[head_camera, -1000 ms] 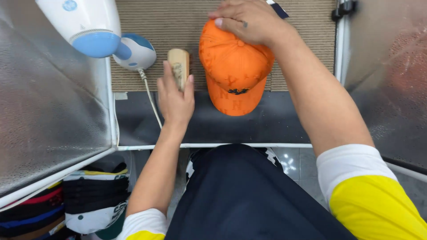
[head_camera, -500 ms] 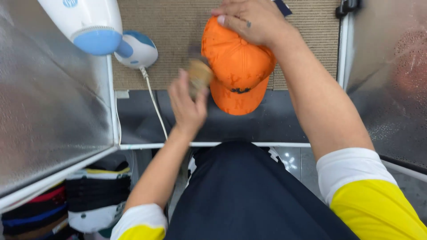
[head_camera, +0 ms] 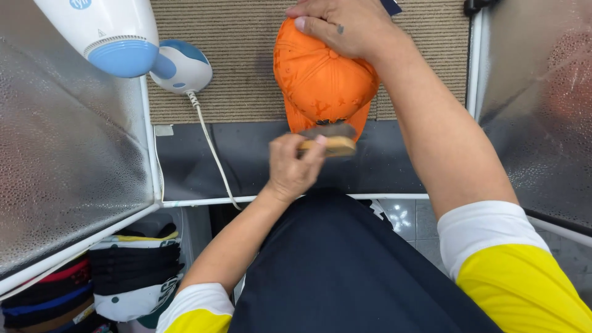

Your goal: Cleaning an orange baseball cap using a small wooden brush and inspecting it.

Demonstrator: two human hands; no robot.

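An orange cap (head_camera: 324, 86) lies on a tan ribbed mat (head_camera: 246, 61), its brim pointing toward me. My right hand (head_camera: 345, 24) presses on the cap's far side and holds it in place. My left hand (head_camera: 293, 166) grips a small wooden brush (head_camera: 330, 140) with dark bristles. The bristles touch the edge of the cap's brim.
A white and blue handheld steamer (head_camera: 117, 37) hangs at the upper left beside its round base (head_camera: 182, 65), with a white cord (head_camera: 209, 148) trailing down. Shiny metal panels (head_camera: 68, 160) flank both sides. Stacked caps (head_camera: 129, 271) sit below at the left.
My left hand picked the brush up from the mat beside the cap, swung it toward me and brought it to the cap's brim. My right hand stayed on the cap.
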